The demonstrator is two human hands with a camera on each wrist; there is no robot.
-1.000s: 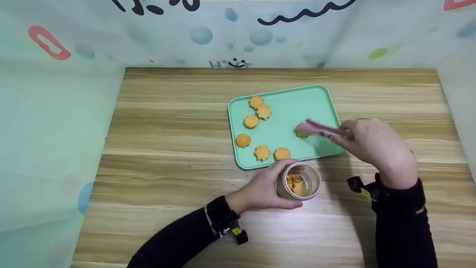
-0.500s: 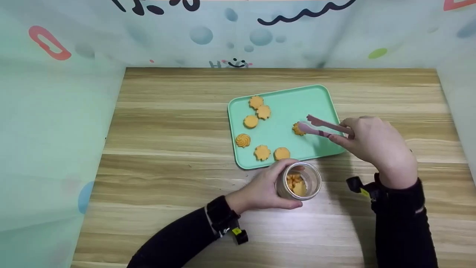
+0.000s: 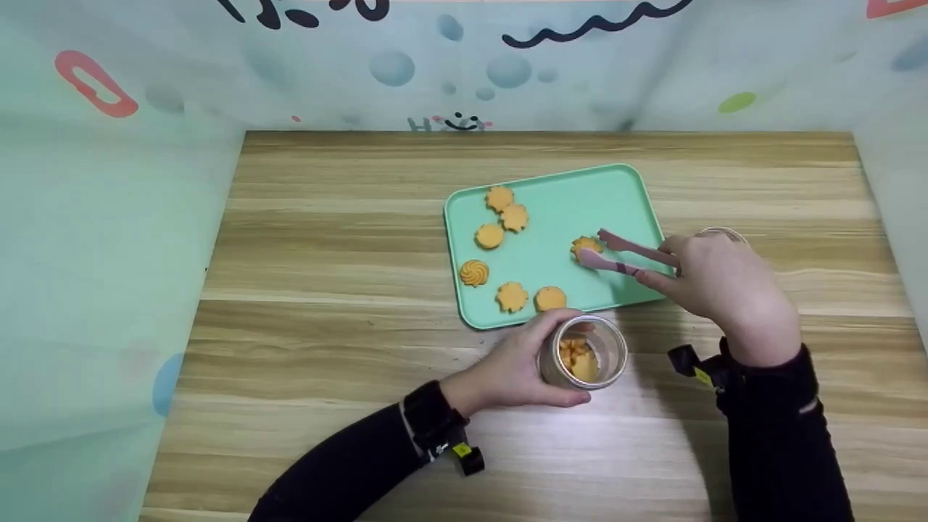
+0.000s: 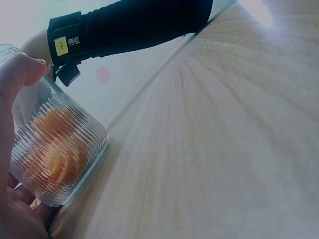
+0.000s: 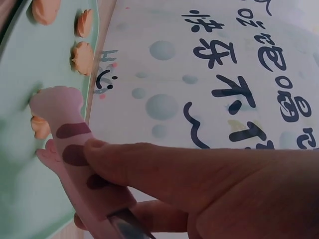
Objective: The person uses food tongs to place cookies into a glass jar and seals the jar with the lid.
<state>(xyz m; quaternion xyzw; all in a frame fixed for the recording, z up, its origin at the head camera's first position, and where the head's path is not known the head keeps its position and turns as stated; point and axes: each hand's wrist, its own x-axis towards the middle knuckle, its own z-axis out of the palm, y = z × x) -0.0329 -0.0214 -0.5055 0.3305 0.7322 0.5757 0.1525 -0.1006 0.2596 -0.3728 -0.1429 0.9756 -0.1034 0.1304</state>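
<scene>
My left hand [image 3: 504,370] grips a glass jar [image 3: 618,373], its open mouth facing up. Through the ribbed wall of the jar [image 4: 94,132] in the left wrist view, several cookies [image 4: 62,157] show at the bottom. In my right hand [image 3: 732,290] are pink paw-tipped tongs [image 3: 609,263], held between thumb and fingers. The tong tips are spread on either side of a flower-shaped cookie [image 3: 582,245] on the green tray [image 3: 558,206]. From the right wrist camera, one tong arm [image 5: 72,124] partly covers that cookie.
Several more cookies lie along the tray's left and front sides, including a swirled one [image 3: 474,273] and a round one [image 3: 550,299] close to the jar. A round clear rim [image 3: 727,232] peeks out behind the right hand. Printed cloth [image 3: 326,80] walls the wooden table's back.
The tongs have spread from nearly together to apart around the cookie. The right hand has shifted slightly left, uncovering the round rim behind it. The left hand and jar stay put.
</scene>
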